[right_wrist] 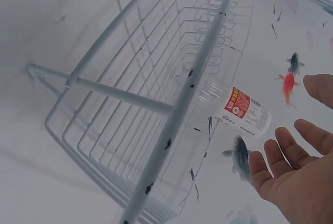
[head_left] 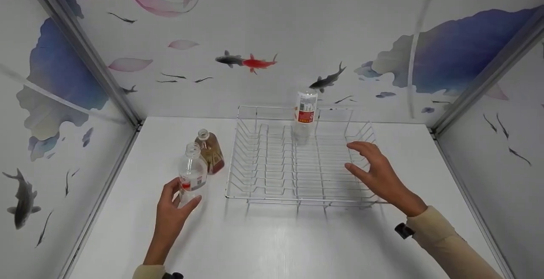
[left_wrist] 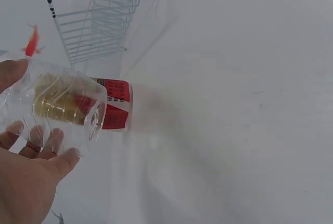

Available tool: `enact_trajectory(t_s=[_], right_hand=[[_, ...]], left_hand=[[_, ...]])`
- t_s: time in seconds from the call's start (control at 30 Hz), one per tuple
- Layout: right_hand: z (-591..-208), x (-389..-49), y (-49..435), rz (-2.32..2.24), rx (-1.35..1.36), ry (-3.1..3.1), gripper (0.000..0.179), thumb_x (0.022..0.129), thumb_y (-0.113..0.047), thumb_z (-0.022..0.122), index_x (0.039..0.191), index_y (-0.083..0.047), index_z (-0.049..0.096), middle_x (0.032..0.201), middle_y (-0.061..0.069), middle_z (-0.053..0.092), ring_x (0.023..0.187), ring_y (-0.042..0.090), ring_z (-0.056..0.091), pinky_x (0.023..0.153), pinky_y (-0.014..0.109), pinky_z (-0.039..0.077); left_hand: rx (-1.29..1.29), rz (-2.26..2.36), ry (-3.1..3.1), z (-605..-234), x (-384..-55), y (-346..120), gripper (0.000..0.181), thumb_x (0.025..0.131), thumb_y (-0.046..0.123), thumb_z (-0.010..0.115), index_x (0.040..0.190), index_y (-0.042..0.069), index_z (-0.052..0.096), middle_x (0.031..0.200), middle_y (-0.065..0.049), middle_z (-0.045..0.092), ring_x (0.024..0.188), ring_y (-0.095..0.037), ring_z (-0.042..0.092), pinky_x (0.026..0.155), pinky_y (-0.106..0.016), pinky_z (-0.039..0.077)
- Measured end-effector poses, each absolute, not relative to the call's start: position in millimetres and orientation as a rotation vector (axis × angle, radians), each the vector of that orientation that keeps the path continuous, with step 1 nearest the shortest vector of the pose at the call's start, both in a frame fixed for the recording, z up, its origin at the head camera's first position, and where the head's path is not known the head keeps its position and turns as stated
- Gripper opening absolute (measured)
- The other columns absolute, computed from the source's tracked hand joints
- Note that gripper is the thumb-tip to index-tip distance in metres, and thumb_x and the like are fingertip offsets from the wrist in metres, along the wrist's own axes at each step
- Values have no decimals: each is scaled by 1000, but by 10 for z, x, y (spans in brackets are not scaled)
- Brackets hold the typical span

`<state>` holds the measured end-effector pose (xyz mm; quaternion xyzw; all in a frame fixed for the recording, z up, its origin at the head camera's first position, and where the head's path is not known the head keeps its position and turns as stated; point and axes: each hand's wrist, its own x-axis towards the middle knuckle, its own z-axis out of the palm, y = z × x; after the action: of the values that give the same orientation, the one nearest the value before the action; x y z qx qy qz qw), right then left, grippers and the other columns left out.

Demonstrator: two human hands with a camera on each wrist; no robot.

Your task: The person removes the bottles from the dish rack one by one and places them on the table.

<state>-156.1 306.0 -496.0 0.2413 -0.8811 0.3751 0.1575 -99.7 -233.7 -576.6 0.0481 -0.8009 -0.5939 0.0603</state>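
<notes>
In the head view my left hand (head_left: pixel 172 211) grips a clear plastic bottle (head_left: pixel 193 173), thumb on one side and fingers on the other. The bottle has no cap and its neck points up. Just behind it a bottle with brown contents or wrapping (head_left: pixel 210 153) stands on the table; its red and white label (left_wrist: pixel 117 104) shows past the clear one in the left wrist view. My right hand (head_left: pixel 378 175) hovers over the right side of a white wire dish rack (head_left: pixel 231 196), fingers spread and holding nothing. Another clear bottle (head_left: pixel 306 111) with a red label sits neck down at the rack's back.
The white table (head_left: pixel 272 245) runs along the rack's front and sides. Behind it rises a wall (head_left: pixel 272 24) printed with fish and petals, and side panels with metal corner strips (head_left: pixel 106 75) enclose the table left and right.
</notes>
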Motion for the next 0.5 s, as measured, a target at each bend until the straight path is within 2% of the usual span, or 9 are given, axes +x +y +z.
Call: enact_trajectory(t_s=[0.27,0.5], right_hand=[[-4968,-1589,3079,1097,672,-2531,57,95,4,83,148,2,64,149,18,63,137,37,56,110,10,39],[-4973,-1592,3101,1099,650,-2554,56,95,3,83,148,3,63,149,18,63,138,37,56,108,10,40]], left_hand=[[204,-1820,-2386,-5890,-1038,-2378,79,98,11,86,163,7,41,162,-15,47,157,-33,41,127,-48,38],[221,-1832,-2382,-5941,-1074,-2356,80,98,11,86,164,6,41,164,-16,46,158,-34,39,128,-48,37]])
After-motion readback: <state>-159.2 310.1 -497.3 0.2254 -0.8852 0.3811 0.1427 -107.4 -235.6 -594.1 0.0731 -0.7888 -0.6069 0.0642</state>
